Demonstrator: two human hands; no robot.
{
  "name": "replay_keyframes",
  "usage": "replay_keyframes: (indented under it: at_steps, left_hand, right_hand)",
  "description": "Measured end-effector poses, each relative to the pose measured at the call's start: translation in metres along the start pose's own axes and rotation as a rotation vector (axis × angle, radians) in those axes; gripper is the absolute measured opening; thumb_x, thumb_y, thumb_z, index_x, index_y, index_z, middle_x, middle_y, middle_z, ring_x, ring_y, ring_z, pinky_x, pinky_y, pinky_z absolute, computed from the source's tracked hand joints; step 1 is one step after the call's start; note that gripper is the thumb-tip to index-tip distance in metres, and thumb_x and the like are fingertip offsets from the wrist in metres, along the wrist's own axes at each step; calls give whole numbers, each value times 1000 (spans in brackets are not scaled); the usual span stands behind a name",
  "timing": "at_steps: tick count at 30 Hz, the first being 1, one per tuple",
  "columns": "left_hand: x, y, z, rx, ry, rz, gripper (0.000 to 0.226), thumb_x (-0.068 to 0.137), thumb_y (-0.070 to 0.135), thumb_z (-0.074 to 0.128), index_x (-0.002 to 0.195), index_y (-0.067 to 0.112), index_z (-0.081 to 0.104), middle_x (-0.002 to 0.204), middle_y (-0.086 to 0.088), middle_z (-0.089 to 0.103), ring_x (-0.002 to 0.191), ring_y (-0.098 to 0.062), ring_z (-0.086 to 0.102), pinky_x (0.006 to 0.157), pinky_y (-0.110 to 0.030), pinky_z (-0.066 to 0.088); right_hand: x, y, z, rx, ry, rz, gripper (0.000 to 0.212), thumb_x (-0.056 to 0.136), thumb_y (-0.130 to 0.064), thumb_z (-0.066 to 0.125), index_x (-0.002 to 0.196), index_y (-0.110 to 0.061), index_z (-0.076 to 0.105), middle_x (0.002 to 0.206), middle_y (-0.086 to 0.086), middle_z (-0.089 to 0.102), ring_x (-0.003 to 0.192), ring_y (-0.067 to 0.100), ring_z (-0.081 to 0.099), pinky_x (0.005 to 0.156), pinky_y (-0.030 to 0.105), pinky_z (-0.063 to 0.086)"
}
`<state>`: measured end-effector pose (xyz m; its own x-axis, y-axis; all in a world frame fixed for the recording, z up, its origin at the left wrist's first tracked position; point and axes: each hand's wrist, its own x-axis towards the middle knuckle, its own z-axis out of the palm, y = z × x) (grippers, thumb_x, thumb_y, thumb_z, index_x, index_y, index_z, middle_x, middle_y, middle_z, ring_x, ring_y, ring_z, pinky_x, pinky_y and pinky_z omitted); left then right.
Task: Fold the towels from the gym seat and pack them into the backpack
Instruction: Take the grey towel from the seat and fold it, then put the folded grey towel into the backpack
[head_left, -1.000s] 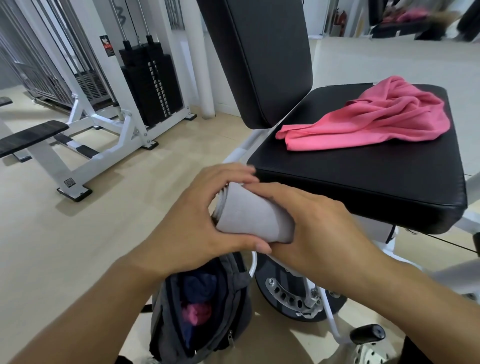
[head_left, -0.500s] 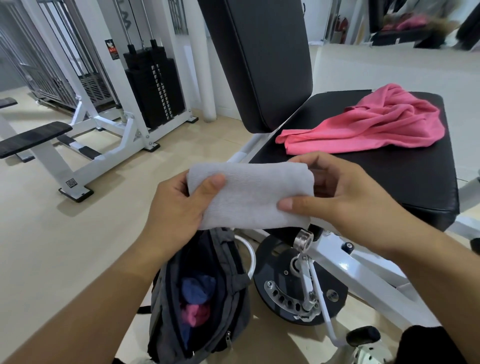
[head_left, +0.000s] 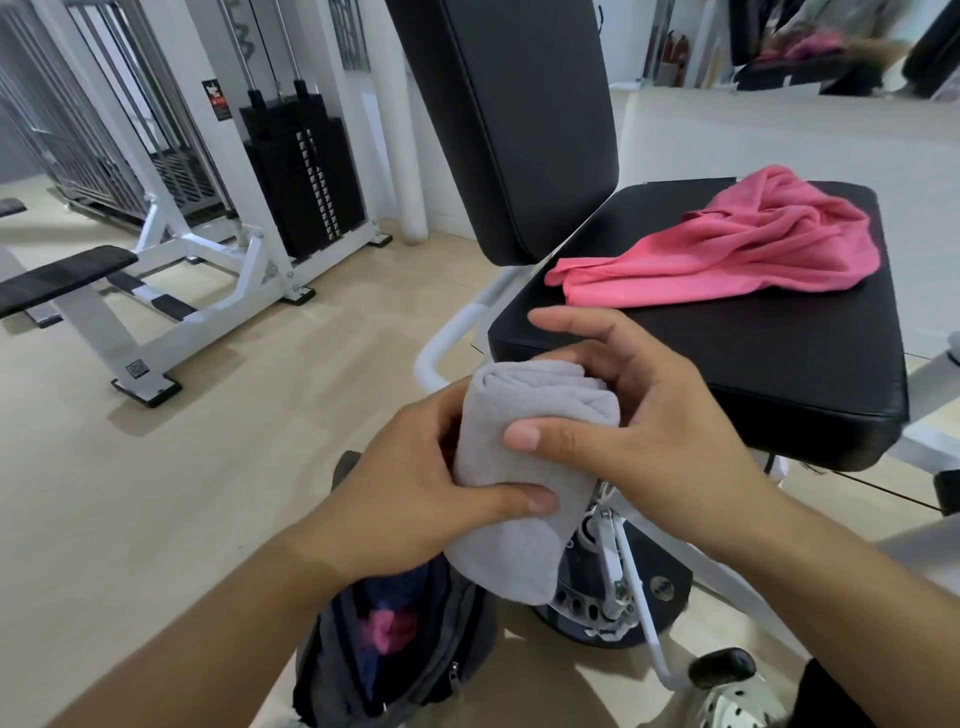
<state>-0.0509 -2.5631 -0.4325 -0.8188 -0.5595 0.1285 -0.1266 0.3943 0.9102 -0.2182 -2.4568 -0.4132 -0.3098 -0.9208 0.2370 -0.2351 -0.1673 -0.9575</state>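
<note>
The weight machine (head_left: 291, 171) at the left carries a small dark sticker (head_left: 216, 100) with red marks on its white post, and a square code label (head_left: 136, 369) sits on the foot of its frame; neither is sharp enough to read. No other writing shows.

The seat (head_left: 753, 353) is a black padded surface with an upright black backrest (head_left: 509, 119) at its far left edge. A pink towel (head_left: 727, 249) lies crumpled and unfolded on the far half of the seat, one flat corner reaching toward the backrest.

The backpack (head_left: 447, 670) stands on the floor (head_left: 156, 493) below the hands, dark grey, its top unzipped; blue and pink cloth show inside, probably towels, though the shadow hides their shape.

The grey towel (head_left: 524, 467) is folded into a thick, narrow bundle with rounded layers at its upper end. It is held in the air in front of the seat's near corner, its lower end hanging just above the open backpack.

The left hand (head_left: 415, 499) is closed around the bundle's middle, thumb across the front. The right hand (head_left: 634, 421) presses its thumb on the upper part, fingers loosely spread behind.
</note>
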Motion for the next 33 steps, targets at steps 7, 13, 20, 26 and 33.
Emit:
replay_keyframes:
  at_steps: [7,13,20,26,33]
  left_hand:
    - [4,-5,-7,-118,23,65,70,65,15,94,128,8,63,120,1,74,114,-18,70,88,-28,58]
    - [-2,0,-4,-99,225,74,56,64,62,79,106,28,64,99,13,75,92,-3,71,74,-14,52]
    - [-1,3,6,-106,476,14,30,83,54,66,89,25,68,79,19,73,73,6,66,65,-7,47]
    - [-1,-3,-1,-140,570,-10,37,86,48,53,91,15,69,84,4,73,70,5,63,62,-8,46]
    - [-6,-34,-23,-66,633,-124,39,107,40,41,96,15,69,86,6,74,77,0,66,68,-11,48]
  right_hand:
    - [-2,3,11,42,-41,-26,59,69,-32,85,123,-26,64,108,-8,77,102,10,74,85,28,60]
    - [-5,11,18,-105,68,-94,54,73,-44,78,125,-37,67,109,-14,75,104,6,71,88,29,60]
    - [-11,23,30,-402,-92,-56,70,100,-48,48,161,-33,18,132,-18,53,125,-3,50,102,13,40]
    - [-16,24,42,-456,-106,-64,68,99,-57,38,160,-45,9,151,-30,36,139,-7,39,113,25,38]
    - [-13,38,61,-534,-145,-18,62,102,-52,39,159,-43,15,150,-39,30,136,-20,29,105,1,21]
